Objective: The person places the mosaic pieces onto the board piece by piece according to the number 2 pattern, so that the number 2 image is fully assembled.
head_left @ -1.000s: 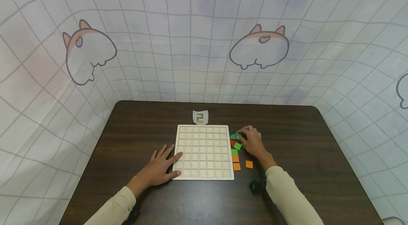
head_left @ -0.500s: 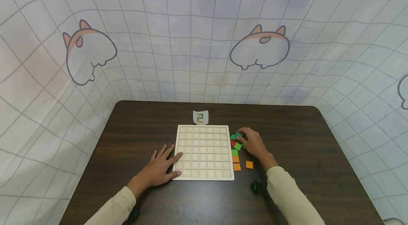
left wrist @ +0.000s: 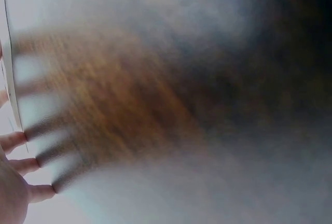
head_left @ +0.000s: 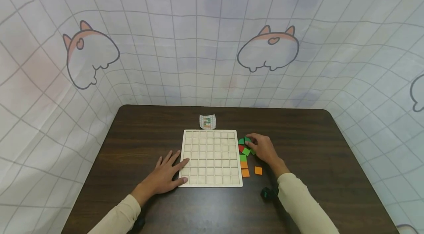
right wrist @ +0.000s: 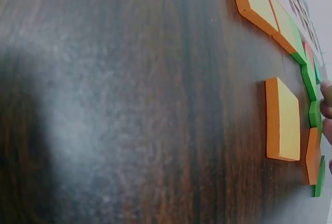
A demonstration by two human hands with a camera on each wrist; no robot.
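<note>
- The right hand (head_left: 264, 147) reaches from the lower right of the head view, its thumb and forefinger curled to either side of a dark green block (head_left: 247, 139); whether they pinch it is too small to tell.
- That block sits just off the upper right edge of the white board (head_left: 212, 155), so the board's grid lies to the left of the fingertips. The right hand is plainly the nearer one; which way the block's long axis runs cannot be made out.
- The left hand (head_left: 161, 177) lies spread and flat at the board's lower left, forefinger and thumb resting on its left side, gripping nothing.
- Close below the dark green block come a red block (head_left: 241, 148) and a bright green block (head_left: 246, 151), crowding the near side of the fingertips.
- A lone orange block (head_left: 258, 170) stands apart, below the right hand. The right wrist view shows another orange block (right wrist: 313, 156) at its right edge.
- The board's raised rim and the dividers between its squares form low edges. A small card (head_left: 207, 121) sits just above its top edge.
- The table (head_left: 304, 145) gives open room right of the hand and above the block.
</note>
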